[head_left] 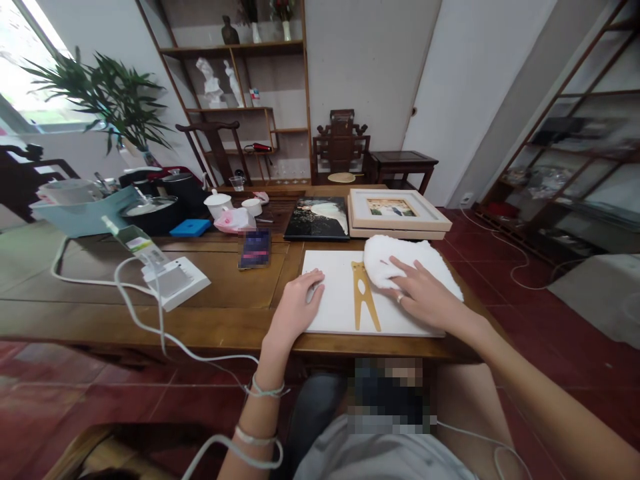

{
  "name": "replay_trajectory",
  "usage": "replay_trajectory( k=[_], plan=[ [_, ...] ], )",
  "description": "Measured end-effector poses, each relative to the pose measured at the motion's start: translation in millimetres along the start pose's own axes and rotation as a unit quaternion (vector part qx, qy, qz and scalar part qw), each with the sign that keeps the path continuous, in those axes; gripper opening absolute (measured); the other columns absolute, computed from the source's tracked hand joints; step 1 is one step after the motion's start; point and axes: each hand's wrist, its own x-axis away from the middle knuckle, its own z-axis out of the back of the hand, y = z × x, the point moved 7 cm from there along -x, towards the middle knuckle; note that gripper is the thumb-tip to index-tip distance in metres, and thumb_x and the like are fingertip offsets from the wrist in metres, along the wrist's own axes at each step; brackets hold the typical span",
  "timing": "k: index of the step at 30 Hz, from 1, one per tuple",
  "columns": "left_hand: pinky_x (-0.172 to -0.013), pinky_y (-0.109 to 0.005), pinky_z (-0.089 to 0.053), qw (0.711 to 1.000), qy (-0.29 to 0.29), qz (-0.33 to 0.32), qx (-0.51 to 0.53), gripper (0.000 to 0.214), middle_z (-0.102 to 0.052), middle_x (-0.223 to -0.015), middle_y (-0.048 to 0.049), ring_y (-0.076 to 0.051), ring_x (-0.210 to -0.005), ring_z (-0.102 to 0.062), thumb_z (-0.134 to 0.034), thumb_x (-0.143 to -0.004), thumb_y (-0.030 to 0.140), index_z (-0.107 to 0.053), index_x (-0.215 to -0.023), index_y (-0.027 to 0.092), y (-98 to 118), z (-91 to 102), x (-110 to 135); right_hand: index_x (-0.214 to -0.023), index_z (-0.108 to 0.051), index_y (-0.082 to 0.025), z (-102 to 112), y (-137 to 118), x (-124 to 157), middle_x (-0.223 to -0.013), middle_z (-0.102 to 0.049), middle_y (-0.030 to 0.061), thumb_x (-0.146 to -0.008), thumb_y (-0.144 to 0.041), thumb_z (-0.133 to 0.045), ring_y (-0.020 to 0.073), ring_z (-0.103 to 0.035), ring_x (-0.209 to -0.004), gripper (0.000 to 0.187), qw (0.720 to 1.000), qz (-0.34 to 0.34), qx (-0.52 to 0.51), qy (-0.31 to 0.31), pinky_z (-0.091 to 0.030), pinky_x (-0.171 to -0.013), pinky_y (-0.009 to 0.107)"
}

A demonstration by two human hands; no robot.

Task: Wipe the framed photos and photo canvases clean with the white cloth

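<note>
A white board (335, 300) lies flat at the near edge of the wooden table (230, 293), with a gold stand piece (364, 297) on its middle. My left hand (297, 303) rests on the board's left edge, fingers curled down over it. My right hand (423, 293) lies flat with fingers spread on a white cloth (400, 263) that covers the board's right part. A ring shows on one finger.
Behind the board stand stacked picture frames (395, 212) and a dark photo panel (317, 219). A phone (255, 248) lies in the middle, a white power strip (173, 280) with cables at left. Pots, cups and a blue box crowd the far left. Shelves line the walls.
</note>
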Motion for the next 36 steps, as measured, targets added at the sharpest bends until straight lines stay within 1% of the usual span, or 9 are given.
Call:
replay_trajectory(
  k=[4, 8, 13, 19, 22, 25, 27, 30, 36],
  plan=[
    [-0.101, -0.041, -0.045, 1.0, 0.006, -0.001, -0.005, 0.024, -0.068, -0.114, -0.0105, -0.023, -0.113, -0.06, -0.05, -0.086, 0.02, -0.067, -0.103, 0.017, -0.5, 0.3, 0.1, -0.105, -0.067, -0.021, 11.4, -25.9, 41.9, -0.144, -0.042, 0.0089, -0.089, -0.021, -0.038, 0.0303, -0.026, -0.137, 0.034, 0.998, 0.012, -0.046, -0.043, -0.026, -0.108, 0.058],
    [-0.1, -0.041, -0.046, 1.0, 0.004, -0.005, -0.008, 0.024, -0.068, -0.113, -0.0105, -0.023, -0.112, -0.061, -0.051, -0.086, 0.019, -0.066, -0.103, 0.016, 0.6, -0.2, 0.4, -0.097, -0.068, -0.03, 22.5, -40.8, 76.2, -0.148, -0.034, -0.004, -0.089, -0.031, -0.044, 0.0319, -0.031, -0.134, 0.026, 0.99, 0.002, -0.105, -0.092, -0.034, -0.107, 0.052],
    [-0.1, -0.039, -0.046, 1.0, 0.002, -0.001, -0.009, 0.023, -0.068, -0.113, -0.0111, -0.024, -0.113, -0.06, -0.051, -0.085, 0.018, -0.066, -0.103, 0.015, -0.4, -0.9, -0.4, -0.099, -0.068, -0.027, 22.9, -30.7, 72.0, -0.149, -0.031, -0.003, -0.091, -0.042, -0.04, 0.0358, -0.023, -0.137, 0.033, 0.976, -0.037, -0.141, -0.164, -0.029, -0.107, 0.056],
    [-0.1, -0.039, -0.045, 1.0, 0.003, -0.001, -0.004, 0.024, -0.068, -0.113, -0.0113, -0.023, -0.113, -0.06, -0.052, -0.085, 0.018, -0.066, -0.104, 0.014, -1.8, -1.3, -0.8, -0.12, -0.06, -0.021, 8.2, -0.1, 11.6, -0.145, -0.04, 0.0044, -0.092, -0.035, -0.032, 0.0302, -0.019, -0.139, 0.042, 0.987, 0.004, -0.135, -0.084, -0.013, -0.112, 0.056],
    [-0.101, -0.039, -0.045, 1.0, 0.001, 0.001, -0.005, 0.024, -0.068, -0.114, -0.012, -0.023, -0.113, -0.06, -0.052, -0.085, 0.017, -0.067, -0.104, 0.013, -1.6, -0.7, -0.4, -0.12, -0.059, -0.017, -0.2, 16.5, -19.8, -0.143, -0.044, 0.0083, -0.092, -0.038, -0.032, 0.0285, -0.023, -0.139, 0.044, 0.993, -0.018, -0.112, -0.015, -0.01, -0.112, 0.055],
    [-0.101, -0.039, -0.044, 1.0, 0.0, 0.0, -0.005, 0.024, -0.068, -0.114, -0.012, -0.023, -0.114, -0.06, -0.052, -0.085, 0.018, -0.067, -0.104, 0.013, -0.7, -0.2, -0.2, -0.114, -0.061, -0.019, -4.0, 28.1, -38.9, -0.139, -0.049, 0.007, -0.094, -0.041, -0.028, 0.0291, -0.034, -0.133, 0.045, 0.991, -0.073, -0.109, 0.029, -0.013, -0.111, 0.056],
    [-0.101, -0.039, -0.044, 1.0, 0.001, 0.0, -0.004, 0.024, -0.068, -0.114, -0.0116, -0.023, -0.114, -0.06, -0.052, -0.085, 0.018, -0.067, -0.104, 0.013, -0.4, -0.4, -0.3, -0.112, -0.062, -0.021, -4.2, 30.8, -42.2, -0.139, -0.049, 0.0052, -0.095, -0.041, -0.025, 0.029, -0.038, -0.131, 0.045, 0.987, -0.105, -0.11, 0.044, -0.013, -0.111, 0.056],
    [-0.101, -0.039, -0.044, 1.0, 0.002, 0.0, -0.003, 0.024, -0.068, -0.114, -0.0112, -0.023, -0.114, -0.06, -0.051, -0.085, 0.018, -0.066, -0.104, 0.014, -0.8, -1.3, -0.6, -0.114, -0.062, -0.02, -4.7, 19.8, -35.3, -0.141, -0.046, 0.0062, -0.095, -0.041, -0.027, 0.0267, -0.031, -0.135, 0.045, 0.99, -0.092, -0.101, 0.039, -0.014, -0.112, 0.055],
    [-0.101, -0.039, -0.045, 1.0, 0.002, 0.0, -0.004, 0.024, -0.068, -0.114, -0.0109, -0.023, -0.114, -0.059, -0.051, -0.086, 0.018, -0.066, -0.105, 0.015, -1.7, -2.1, -0.3, -0.108, -0.066, -0.019, -0.1, -41.4, 8.0, -0.145, -0.039, 0.0101, -0.092, -0.024, -0.04, 0.0264, -0.023, -0.139, 0.031, 0.997, -0.003, -0.065, 0.037, -0.015, -0.11, 0.058]
  ],
)
